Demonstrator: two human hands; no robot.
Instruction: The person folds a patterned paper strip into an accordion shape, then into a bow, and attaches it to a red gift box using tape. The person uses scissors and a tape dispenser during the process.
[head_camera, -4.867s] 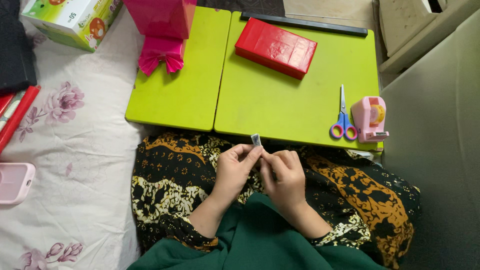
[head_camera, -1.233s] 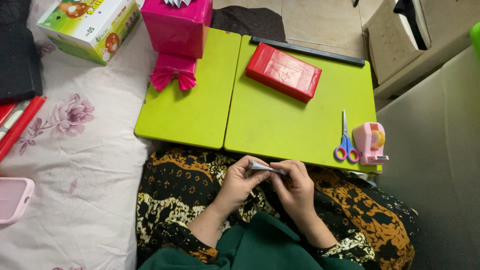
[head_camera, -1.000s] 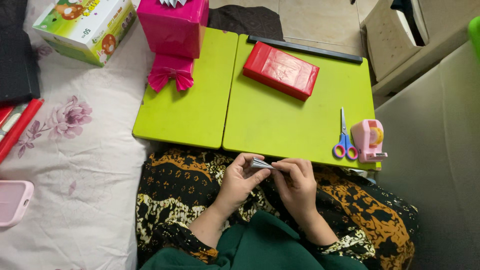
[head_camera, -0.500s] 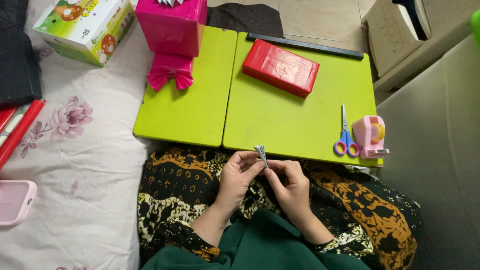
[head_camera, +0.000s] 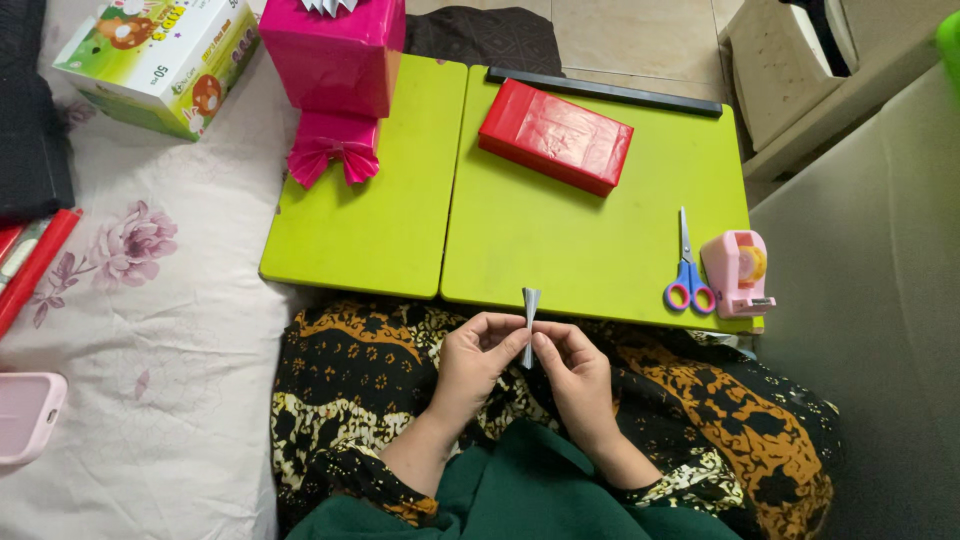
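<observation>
Fingertips of left hand (head_camera: 472, 362) and right hand (head_camera: 572, 368) pinch the folded strip (head_camera: 528, 322) mid-length; squeeze evenly, keeping pleats stacked.

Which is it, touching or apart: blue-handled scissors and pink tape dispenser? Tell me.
Apart. The head view shows a strip of green table between the scissors and the dispenser.

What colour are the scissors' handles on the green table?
The scissors have blue handles with pink inner rims, shown in the head view.
</observation>
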